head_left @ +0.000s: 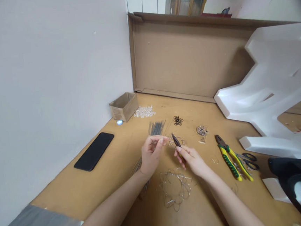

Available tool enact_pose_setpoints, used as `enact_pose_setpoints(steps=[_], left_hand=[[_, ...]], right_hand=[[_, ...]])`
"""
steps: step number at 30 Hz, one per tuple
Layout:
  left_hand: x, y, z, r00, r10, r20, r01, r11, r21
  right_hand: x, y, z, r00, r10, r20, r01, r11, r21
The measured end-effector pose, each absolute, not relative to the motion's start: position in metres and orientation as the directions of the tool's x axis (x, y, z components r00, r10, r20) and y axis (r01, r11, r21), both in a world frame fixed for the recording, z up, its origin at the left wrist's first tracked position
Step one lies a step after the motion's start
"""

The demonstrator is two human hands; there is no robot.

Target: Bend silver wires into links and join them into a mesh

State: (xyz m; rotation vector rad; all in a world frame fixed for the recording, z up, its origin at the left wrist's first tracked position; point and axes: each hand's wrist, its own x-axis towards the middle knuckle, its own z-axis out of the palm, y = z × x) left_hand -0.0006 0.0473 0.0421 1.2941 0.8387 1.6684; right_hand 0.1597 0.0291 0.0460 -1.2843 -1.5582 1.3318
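Grey metal wires lie in a bundle (157, 127) on the worktop (106, 187), the far ends fanned just past the L hand (150, 155); that hand & its wrist cross over the bundle, hiding its middle. L thumb & index tips are drawn nearly together to the right of the bundle; can't tell if a thin bit of wire sits btwn them.

R hand (193, 160), farther right of the bundle, has its fingers wrapped round the handles of the dark-nosed pliers (177, 142). Nose points up & away, out past the R thumb & index; its tip is just beside the L fingertips, w/ a small gap btwn. Can't tell if the nose grips anything. Some wire loops (181, 141) show behind it.

Rel. to the bundle: black rings (178, 120) near on the right, silver rings (202, 130) farther right, then yellow-green pliers (228, 159) & scissors (249, 160) well right. Tangled wire pieces (175, 190) lie nearer the person & right. Clear small pieces (144, 111) & a cardboard box (129, 110) are beyond, to the left; phone (94, 151) well left.
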Motion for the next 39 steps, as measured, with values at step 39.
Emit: enact_pose_setpoints(steps=[39], left_hand=[[-0.017,0.054,0.049,0.812,0.584,0.026,0.276,-0.423,0.863]], right_hand=[[0.178,0.028,0.069,-0.314,0.876,0.365,0.552,0.481,-0.681]])
